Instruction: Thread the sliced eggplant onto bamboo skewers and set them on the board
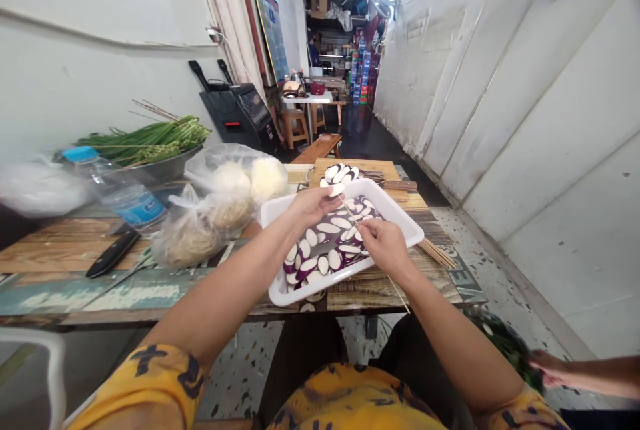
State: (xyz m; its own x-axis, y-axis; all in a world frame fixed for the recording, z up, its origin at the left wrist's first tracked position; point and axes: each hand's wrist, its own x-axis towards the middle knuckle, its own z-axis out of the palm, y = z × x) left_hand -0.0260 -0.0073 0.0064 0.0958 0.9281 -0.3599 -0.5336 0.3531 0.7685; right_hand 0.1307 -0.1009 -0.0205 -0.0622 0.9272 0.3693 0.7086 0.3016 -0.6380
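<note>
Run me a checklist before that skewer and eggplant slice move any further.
1. Eggplant slice secure: ok, pinched in the left hand over the tray's far side.
2. Skewer controlled: ok, gripped partway along by the right hand, upper end pointing at the slice.
3. Skewer tip through the slice: cannot tell, too small at the contact.
4. More slices within reach: ok, many lie in the white tray.
5. Black-handled knife away from both hands: ok, far left on the table.
6. Other person's hand away from the skewer: ok, low at the right.
</note>
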